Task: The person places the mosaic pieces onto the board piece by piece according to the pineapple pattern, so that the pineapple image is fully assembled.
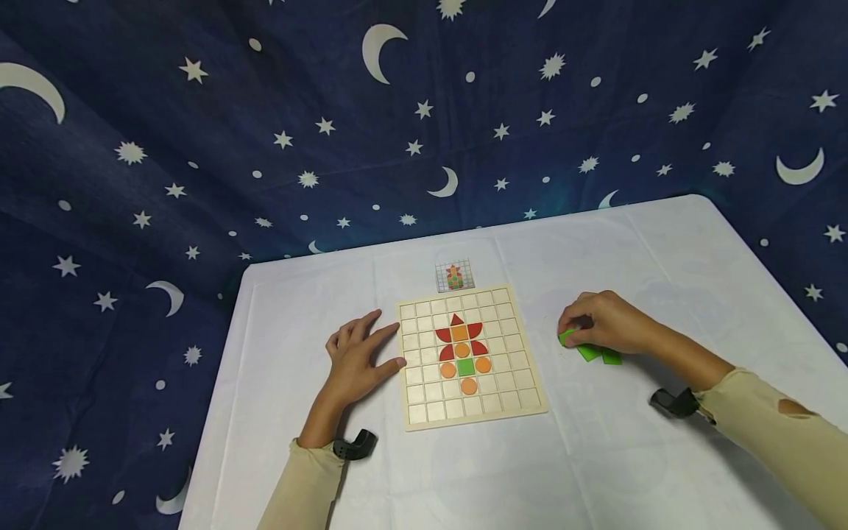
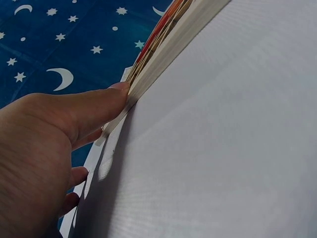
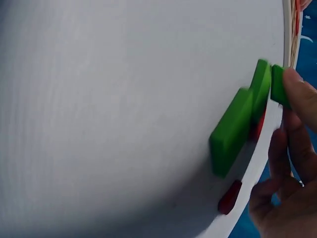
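Observation:
A wooden grid board (image 1: 424, 401) lies on the table, bearing red, orange and green pieces in a figure. Against its left edge rest the thumb and index finger of my left hand (image 1: 351, 368), the fingers spread and fairly straight. To the right of the board, my right hand (image 1: 612, 324) pinches a green tile (image 3: 279, 85) between thumb and fingers. Two more green tiles lie under and beside that hand, one a square (image 1: 612, 357), the other a partly covered tile (image 1: 587, 352). The right wrist view also shows a red piece (image 3: 230, 197) on the cloth, and another behind the green tiles.
A small pattern card (image 1: 454, 275) with a similar coloured figure lies just beyond the board. White cloth covers the table (image 1: 298, 294). A dark blue curtain (image 1: 371, 147) with moons and stars hangs behind it. Each wrist wears a black band.

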`<act>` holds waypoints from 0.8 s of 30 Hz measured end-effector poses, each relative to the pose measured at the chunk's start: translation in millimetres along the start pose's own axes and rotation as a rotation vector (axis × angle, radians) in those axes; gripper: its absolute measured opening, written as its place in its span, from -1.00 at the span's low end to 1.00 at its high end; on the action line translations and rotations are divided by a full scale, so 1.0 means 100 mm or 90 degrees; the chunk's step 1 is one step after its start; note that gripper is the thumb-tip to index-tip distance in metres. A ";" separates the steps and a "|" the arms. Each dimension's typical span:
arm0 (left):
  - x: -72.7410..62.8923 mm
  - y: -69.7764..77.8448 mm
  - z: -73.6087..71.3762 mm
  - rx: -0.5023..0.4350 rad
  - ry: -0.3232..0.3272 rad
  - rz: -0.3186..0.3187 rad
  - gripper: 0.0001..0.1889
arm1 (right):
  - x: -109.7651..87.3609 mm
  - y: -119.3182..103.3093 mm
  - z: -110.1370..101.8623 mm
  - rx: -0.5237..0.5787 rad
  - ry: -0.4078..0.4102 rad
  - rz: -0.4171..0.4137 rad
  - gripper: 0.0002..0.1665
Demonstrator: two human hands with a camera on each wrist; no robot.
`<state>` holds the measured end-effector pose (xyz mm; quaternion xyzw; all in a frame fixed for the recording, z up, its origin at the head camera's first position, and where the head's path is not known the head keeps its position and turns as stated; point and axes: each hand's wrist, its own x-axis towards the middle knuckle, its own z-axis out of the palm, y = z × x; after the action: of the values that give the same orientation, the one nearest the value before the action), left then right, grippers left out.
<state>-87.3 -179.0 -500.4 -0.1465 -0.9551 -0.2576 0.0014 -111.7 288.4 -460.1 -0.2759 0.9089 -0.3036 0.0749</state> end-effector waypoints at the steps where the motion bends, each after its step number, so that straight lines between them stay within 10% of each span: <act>1: 0.00 0.00 0.00 0.000 0.000 0.000 -0.31 | 0.00 -0.01 0.01 0.022 0.003 -0.004 -0.71; 9: 0.00 0.01 0.00 -0.001 0.000 0.000 -0.30 | 0.06 -0.28 0.20 0.181 -0.012 0.024 -0.80; 24: 0.01 -0.01 0.00 -0.001 0.000 -0.001 -0.30 | 0.28 -0.88 0.75 0.216 -0.053 0.042 -0.85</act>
<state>-88.2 -179.6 -501.3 -0.1456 -0.9551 -0.2580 0.0011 -71.7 176.3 -467.1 -0.2417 0.8494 -0.4381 0.1677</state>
